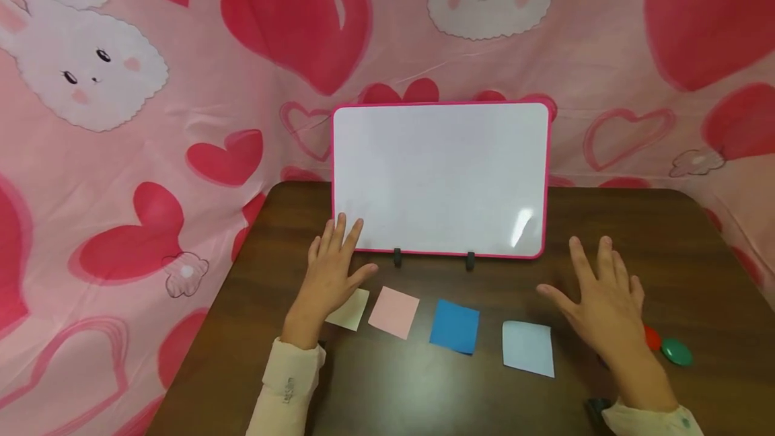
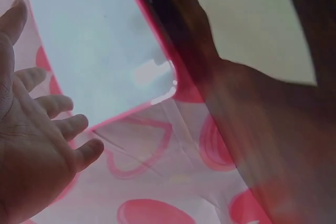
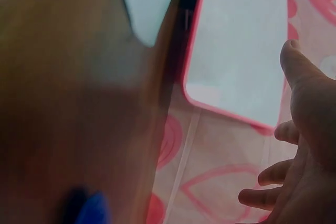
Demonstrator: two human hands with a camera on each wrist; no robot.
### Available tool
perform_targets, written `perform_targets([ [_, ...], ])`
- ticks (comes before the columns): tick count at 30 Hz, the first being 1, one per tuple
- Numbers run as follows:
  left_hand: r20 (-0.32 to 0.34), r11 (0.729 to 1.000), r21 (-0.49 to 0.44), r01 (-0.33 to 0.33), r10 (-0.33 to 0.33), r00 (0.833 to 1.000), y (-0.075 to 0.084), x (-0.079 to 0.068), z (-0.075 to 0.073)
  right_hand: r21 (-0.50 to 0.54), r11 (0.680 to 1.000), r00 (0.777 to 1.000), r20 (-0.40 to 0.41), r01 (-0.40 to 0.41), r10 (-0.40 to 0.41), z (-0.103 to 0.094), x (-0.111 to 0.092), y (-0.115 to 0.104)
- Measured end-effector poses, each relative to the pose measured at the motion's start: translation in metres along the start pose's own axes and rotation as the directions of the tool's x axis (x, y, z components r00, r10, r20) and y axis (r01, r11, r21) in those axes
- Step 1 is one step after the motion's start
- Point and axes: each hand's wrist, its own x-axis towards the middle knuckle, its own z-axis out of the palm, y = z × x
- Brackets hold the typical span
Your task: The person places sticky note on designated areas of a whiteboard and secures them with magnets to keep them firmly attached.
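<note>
My left hand (image 1: 329,278) is held over the table's left side with its fingers spread, holding nothing. Beneath it lies a pale yellow sticky note (image 1: 351,310), partly covered by the hand. A pink sticky note (image 1: 393,313), a blue sticky note (image 1: 455,327) and a light blue sticky note (image 1: 528,348) continue the row rightward. Over the right side, my right hand (image 1: 608,311) has its fingers spread and grips nothing. A whiteboard (image 1: 442,177) with a pink frame stands upright behind the notes; in the head view the left fingertips overlap its lower left corner.
Two black feet (image 1: 397,258) support the whiteboard's lower edge. Beside the right wrist lie a red disc (image 1: 652,338) and a green disc (image 1: 677,351). A dark object (image 1: 598,406) is partly hidden near the right sleeve. A pink heart-patterned cloth (image 1: 230,73) hangs behind the brown table (image 1: 387,395).
</note>
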Motion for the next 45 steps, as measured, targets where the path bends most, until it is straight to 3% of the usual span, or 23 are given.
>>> perform_targets([
  [14, 0.034, 0.999, -0.011, 0.045, -0.045, 0.998, -0.020, -0.018, 0.000, 0.056, 0.998, 1.000, 0.006, -0.019, 0.019, 0.001, -0.039, 0.042],
  [19, 0.098, 0.992, -0.079, 0.103, -0.095, 0.991, -0.023, -0.024, 0.000, 0.134, 0.990, 0.999, 0.024, -0.039, 0.036, -0.002, -0.053, 0.055],
  [22, 0.162, 0.981, -0.131, 0.143, -0.121, 0.979, -0.024, -0.028, -0.001, 0.193, 0.981, 0.999, -0.018, -0.034, 0.038, -0.003, -0.064, 0.062],
  [24, 0.198, 0.969, -0.171, 0.176, -0.142, 0.970, -0.025, -0.030, -0.001, 0.202, 0.979, 0.996, -0.087, 0.000, 0.018, -0.001, -0.073, 0.066],
  [29, 0.252, 0.937, -0.236, 0.257, -0.196, 0.948, -0.030, -0.035, -0.003, 0.152, 0.982, 0.965, -0.250, 0.114, -0.073, 0.009, -0.092, 0.075],
  [31, 0.272, 0.928, -0.245, 0.281, -0.212, 0.939, -0.033, -0.037, -0.004, 0.134, 0.984, 0.961, -0.266, 0.118, -0.079, 0.012, -0.097, 0.077],
  [38, 0.345, 0.899, -0.268, 0.345, -0.245, 0.906, -0.037, -0.042, -0.005, 0.122, 0.992, 0.973, -0.230, 0.015, 0.013, 0.021, -0.106, 0.077],
  [41, 0.370, 0.894, -0.257, 0.367, -0.259, 0.892, -0.037, -0.043, -0.004, 0.122, 0.993, 0.971, -0.239, -0.001, 0.031, 0.023, -0.108, 0.076],
  [45, 0.379, 0.897, -0.236, 0.373, -0.269, 0.886, -0.038, -0.045, -0.001, 0.100, 0.995, 0.966, -0.255, -0.012, 0.038, 0.025, -0.109, 0.075],
])
